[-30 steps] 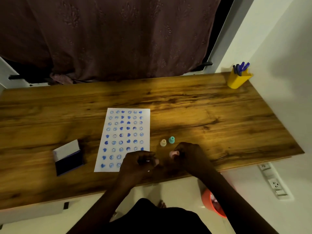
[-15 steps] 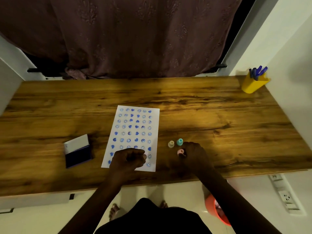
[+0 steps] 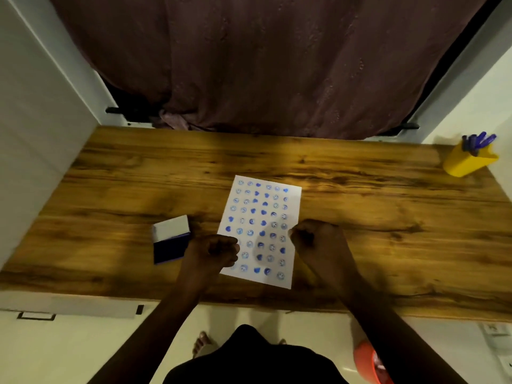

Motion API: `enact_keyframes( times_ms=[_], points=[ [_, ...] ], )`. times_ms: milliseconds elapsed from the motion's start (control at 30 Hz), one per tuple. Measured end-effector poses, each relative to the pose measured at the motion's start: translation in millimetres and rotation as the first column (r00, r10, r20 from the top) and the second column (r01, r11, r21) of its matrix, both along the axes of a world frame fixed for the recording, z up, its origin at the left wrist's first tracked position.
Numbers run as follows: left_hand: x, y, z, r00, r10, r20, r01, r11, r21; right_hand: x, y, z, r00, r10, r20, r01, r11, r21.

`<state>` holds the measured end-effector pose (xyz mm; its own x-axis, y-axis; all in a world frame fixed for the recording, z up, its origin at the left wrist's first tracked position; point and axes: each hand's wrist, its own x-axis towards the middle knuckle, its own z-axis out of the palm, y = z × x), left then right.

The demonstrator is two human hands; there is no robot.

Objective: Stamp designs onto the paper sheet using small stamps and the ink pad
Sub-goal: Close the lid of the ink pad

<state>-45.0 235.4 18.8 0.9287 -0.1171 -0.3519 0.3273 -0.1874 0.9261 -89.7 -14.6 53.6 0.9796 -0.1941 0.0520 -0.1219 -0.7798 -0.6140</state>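
Note:
The white paper sheet (image 3: 266,212) lies in the middle of the wooden desk (image 3: 374,206), covered with rows of blue smiley and heart prints. The ink pad (image 3: 170,242) sits open to its left, with its white lid up and dark blue pad facing me. My left hand (image 3: 213,253) is a closed fist resting on the sheet's lower left edge, beside the pad. My right hand (image 3: 318,239) is curled shut at the sheet's right edge. A pale tip shows at its fingertips; the pink stamp is otherwise hidden inside. The other small stamps are out of sight.
A yellow pen holder (image 3: 468,162) with blue pens stands at the desk's far right corner. A dark curtain (image 3: 263,65) hangs behind the desk, with white walls on both sides. An orange bin (image 3: 368,361) sits on the floor at lower right.
My right hand left the spot beside the loose stamps and moved left to the sheet's right edge. My left fist slid toward the sheet's left edge. My head shifted left.

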Motion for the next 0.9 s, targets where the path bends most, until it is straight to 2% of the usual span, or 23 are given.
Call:
enact_keyframes(
  times_ms=[200, 433, 600, 767, 900],
  points=[
    [10.7, 63.4, -3.6, 0.986, 0.162, 0.044, -0.161, 0.987, -0.026, 44.7, 66.9, 1.7, 0.991, 0.121, -0.063, -0.11, 0.982, 0.155],
    [28.1, 133.5, -11.7, 0.978, 0.19, 0.082, -0.194, 0.98, 0.038, 89.7, 132.6, -9.1, 0.958, 0.21, -0.193, -0.161, 0.957, 0.243],
    [42.3, 162.8, -13.2, 0.977, 0.141, 0.158, -0.162, 0.978, 0.129, 111.3, 163.3, -26.7, 0.94, 0.211, -0.267, -0.139, 0.954, 0.266],
    [63.4, 182.5, -26.4, 0.983, 0.152, 0.102, -0.173, 0.954, 0.244, 131.3, 189.3, -41.5, 0.909, 0.18, -0.376, -0.081, 0.961, 0.264],
    [79.1, 185.9, -36.1, 0.993, 0.072, 0.094, -0.1, 0.931, 0.352, 141.0, 204.1, -49.2, 0.903, 0.147, -0.404, -0.045, 0.967, 0.251]
  ],
)
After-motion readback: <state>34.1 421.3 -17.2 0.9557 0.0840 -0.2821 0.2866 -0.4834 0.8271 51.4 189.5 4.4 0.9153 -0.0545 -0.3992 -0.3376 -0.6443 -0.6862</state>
